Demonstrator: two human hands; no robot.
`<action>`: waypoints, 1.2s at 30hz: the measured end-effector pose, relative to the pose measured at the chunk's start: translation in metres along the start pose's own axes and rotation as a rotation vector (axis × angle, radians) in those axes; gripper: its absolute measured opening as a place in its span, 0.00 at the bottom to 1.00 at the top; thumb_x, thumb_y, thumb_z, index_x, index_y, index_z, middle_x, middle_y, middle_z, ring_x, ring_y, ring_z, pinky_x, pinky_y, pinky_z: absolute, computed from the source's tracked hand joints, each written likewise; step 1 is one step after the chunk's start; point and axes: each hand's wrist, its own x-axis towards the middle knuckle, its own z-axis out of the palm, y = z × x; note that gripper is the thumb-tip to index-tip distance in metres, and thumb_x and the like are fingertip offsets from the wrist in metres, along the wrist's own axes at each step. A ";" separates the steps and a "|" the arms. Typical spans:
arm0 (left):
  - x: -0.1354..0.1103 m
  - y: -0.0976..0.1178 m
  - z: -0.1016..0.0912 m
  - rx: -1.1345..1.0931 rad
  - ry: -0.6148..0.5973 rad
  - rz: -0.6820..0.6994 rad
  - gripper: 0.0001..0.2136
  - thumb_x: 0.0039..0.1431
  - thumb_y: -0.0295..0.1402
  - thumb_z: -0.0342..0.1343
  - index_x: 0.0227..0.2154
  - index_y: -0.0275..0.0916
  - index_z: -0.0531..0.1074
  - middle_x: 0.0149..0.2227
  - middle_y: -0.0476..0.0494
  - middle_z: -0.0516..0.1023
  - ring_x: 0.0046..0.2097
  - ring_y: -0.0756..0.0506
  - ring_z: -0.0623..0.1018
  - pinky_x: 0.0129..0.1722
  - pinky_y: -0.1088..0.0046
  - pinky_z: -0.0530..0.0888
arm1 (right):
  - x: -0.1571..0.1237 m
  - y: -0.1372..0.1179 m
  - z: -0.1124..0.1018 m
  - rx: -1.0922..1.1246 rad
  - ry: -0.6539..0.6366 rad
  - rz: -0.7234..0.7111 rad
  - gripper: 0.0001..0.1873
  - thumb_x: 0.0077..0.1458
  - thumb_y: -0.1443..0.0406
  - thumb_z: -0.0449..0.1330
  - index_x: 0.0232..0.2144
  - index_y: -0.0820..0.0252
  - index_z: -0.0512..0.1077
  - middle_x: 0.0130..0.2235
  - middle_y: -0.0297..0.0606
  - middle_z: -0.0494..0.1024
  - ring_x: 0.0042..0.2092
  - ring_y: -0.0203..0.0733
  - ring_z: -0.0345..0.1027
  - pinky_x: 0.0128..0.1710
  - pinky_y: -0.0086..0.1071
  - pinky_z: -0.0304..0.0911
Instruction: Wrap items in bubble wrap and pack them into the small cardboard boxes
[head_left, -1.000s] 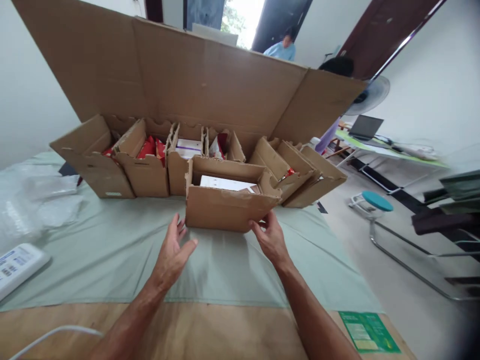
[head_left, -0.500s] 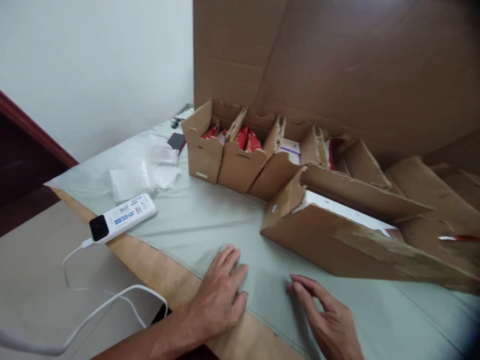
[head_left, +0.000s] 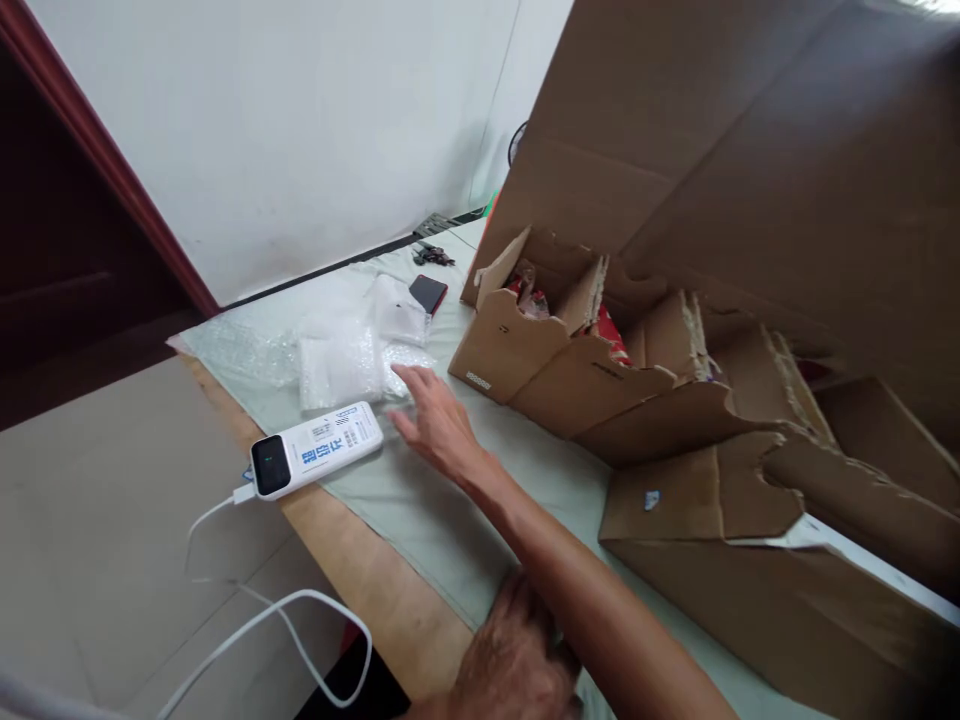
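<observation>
My right hand reaches across to the left over the cloth, open, with its fingers apart and nothing held. Its fingertips are at the near edge of some clear bubble wrap pouches; I cannot tell whether they touch. Just left of the hand lies a white power bank with blue print and a dark display. My left hand rests at the table's near edge below my right forearm, which hides part of it. Its visible fingers lie forward on the cloth, holding nothing that I can see.
Cardboard bins with red packets line the right side before a tall cardboard panel. A white cable hangs off the table from the power bank. A dark flat object lies behind the bubble wrap.
My right hand has swung left and forward, across my left hand, to the bubble wrap. My left hand stays near the table edge. The view has turned left and tilted.
</observation>
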 end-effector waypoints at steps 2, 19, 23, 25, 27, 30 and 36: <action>0.003 -0.004 0.005 -0.013 0.013 0.014 0.34 0.58 0.35 0.60 0.68 0.35 0.63 0.67 0.28 0.66 0.69 0.26 0.62 0.65 0.40 0.66 | 0.028 -0.008 0.013 -0.102 -0.043 -0.027 0.35 0.56 0.71 0.62 0.65 0.54 0.66 0.67 0.50 0.67 0.59 0.56 0.69 0.57 0.51 0.66; -0.006 0.010 -0.023 -0.023 0.093 -0.103 0.16 0.61 0.25 0.51 0.49 0.38 0.78 0.57 0.33 0.77 0.58 0.35 0.77 0.56 0.48 0.77 | -0.195 0.038 -0.083 0.791 0.920 0.531 0.14 0.52 0.53 0.69 0.30 0.57 0.77 0.30 0.32 0.74 0.32 0.36 0.64 0.34 0.29 0.61; -0.010 0.006 -0.034 -0.052 0.187 -0.003 0.11 0.64 0.27 0.51 0.43 0.39 0.78 0.50 0.36 0.81 0.54 0.38 0.79 0.55 0.54 0.78 | -0.277 0.049 -0.089 0.859 1.058 0.683 0.20 0.44 0.50 0.74 0.24 0.57 0.73 0.24 0.29 0.69 0.27 0.34 0.58 0.27 0.28 0.56; -0.012 0.008 -0.039 -0.057 0.180 -0.017 0.09 0.66 0.29 0.53 0.43 0.40 0.78 0.49 0.38 0.81 0.52 0.41 0.80 0.53 0.58 0.78 | -0.307 0.054 -0.094 0.870 1.150 0.720 0.23 0.40 0.49 0.75 0.22 0.57 0.70 0.22 0.27 0.66 0.26 0.33 0.56 0.26 0.28 0.54; -0.011 0.017 -0.044 -0.042 0.164 -0.055 0.08 0.67 0.31 0.53 0.42 0.41 0.78 0.48 0.40 0.81 0.50 0.42 0.81 0.52 0.61 0.79 | -0.330 0.058 -0.098 0.872 1.245 0.725 0.26 0.37 0.48 0.77 0.21 0.56 0.68 0.22 0.26 0.65 0.26 0.33 0.55 0.27 0.28 0.53; -0.002 0.040 -0.042 -0.003 0.160 -0.068 0.11 0.66 0.33 0.56 0.49 0.41 0.76 0.51 0.39 0.79 0.53 0.42 0.79 0.54 0.60 0.77 | -0.349 0.057 -0.099 0.897 1.245 0.707 0.28 0.38 0.47 0.76 0.20 0.57 0.66 0.23 0.25 0.63 0.27 0.32 0.54 0.29 0.28 0.53; 0.038 0.073 -0.017 -0.193 0.099 -0.202 0.26 0.61 0.37 0.60 0.62 0.40 0.67 0.54 0.38 0.79 0.51 0.42 0.79 0.53 0.60 0.76 | -0.353 0.036 -0.096 1.027 0.896 0.630 0.25 0.49 0.45 0.70 0.21 0.57 0.68 0.23 0.27 0.65 0.26 0.32 0.54 0.27 0.29 0.55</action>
